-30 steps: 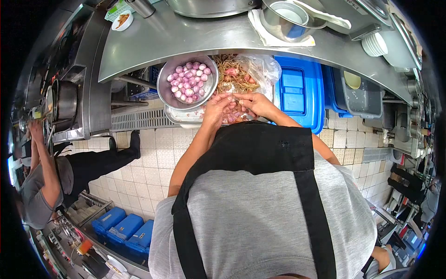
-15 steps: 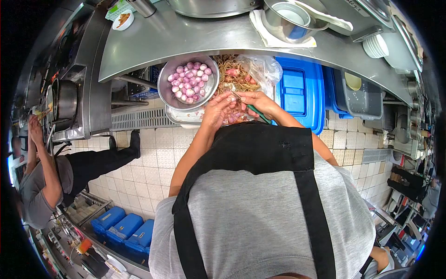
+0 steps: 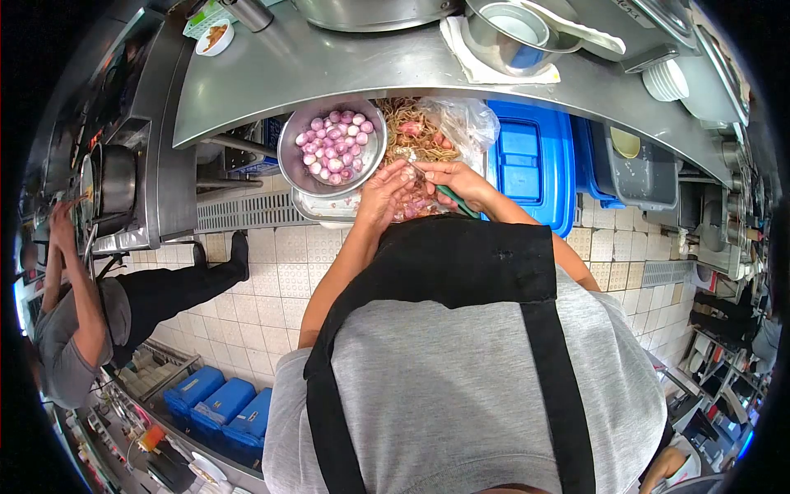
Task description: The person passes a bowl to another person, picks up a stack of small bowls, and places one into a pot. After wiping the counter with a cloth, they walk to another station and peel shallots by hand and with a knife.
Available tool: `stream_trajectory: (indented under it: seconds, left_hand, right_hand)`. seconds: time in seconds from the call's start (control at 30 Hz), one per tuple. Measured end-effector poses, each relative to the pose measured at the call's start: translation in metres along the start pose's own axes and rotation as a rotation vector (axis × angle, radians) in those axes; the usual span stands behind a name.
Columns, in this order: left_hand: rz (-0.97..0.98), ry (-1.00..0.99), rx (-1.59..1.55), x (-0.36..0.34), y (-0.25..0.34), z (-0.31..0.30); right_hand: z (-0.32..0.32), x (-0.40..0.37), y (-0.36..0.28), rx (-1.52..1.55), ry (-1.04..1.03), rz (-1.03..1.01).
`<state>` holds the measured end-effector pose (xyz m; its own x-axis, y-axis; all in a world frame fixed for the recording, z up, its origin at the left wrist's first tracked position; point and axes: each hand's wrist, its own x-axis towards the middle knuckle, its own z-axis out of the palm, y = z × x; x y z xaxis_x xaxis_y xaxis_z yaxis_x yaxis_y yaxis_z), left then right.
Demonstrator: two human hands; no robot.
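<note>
My right hand (image 3: 454, 183) is closed around a green-handled knife (image 3: 457, 201), its blade pointing toward my other hand. My left hand (image 3: 387, 191) is closed with its fingertips on a small item, likely a shallot, mostly hidden by the fingers. Both hands nearly touch over a tray (image 3: 317, 206) with shallot skins (image 3: 415, 206). Unpeeled shallots with long dry stems (image 3: 403, 115) lie just beyond, beside a clear plastic bag (image 3: 469, 123). At their left a metal bowl (image 3: 288, 156) holds many peeled purple shallots (image 3: 336, 148).
A steel counter (image 3: 354, 70) runs across the front, with a metal pot (image 3: 494, 53) and a white bowl (image 3: 215, 38) on it. Right of the tray are a blue lid (image 3: 520, 165) and a grey tub (image 3: 646, 177). Another person (image 3: 78, 309) stands at the far left near a pot (image 3: 115, 177).
My hands stay almost in place, with only slight finger movement. The other person's hands at the left have shifted slightly.
</note>
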<state>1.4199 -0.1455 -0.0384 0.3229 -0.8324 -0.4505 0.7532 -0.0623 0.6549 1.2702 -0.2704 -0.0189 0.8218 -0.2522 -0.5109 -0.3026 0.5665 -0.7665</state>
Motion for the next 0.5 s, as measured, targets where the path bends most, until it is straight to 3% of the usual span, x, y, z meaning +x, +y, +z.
stream_trajectory:
  seconds: [0.13,0.5]
  left_hand:
    - [-0.009,-0.052,-0.014,0.002,-0.0018,-0.0057]
    - [-0.079,-0.007,-0.058,0.0058,0.0003,-0.006]
  right_hand:
    - [0.0064,-0.0093,-0.013,0.182,-0.016,0.042]
    - [0.0026,-0.0016,-0.0084,0.096,0.003,0.037]
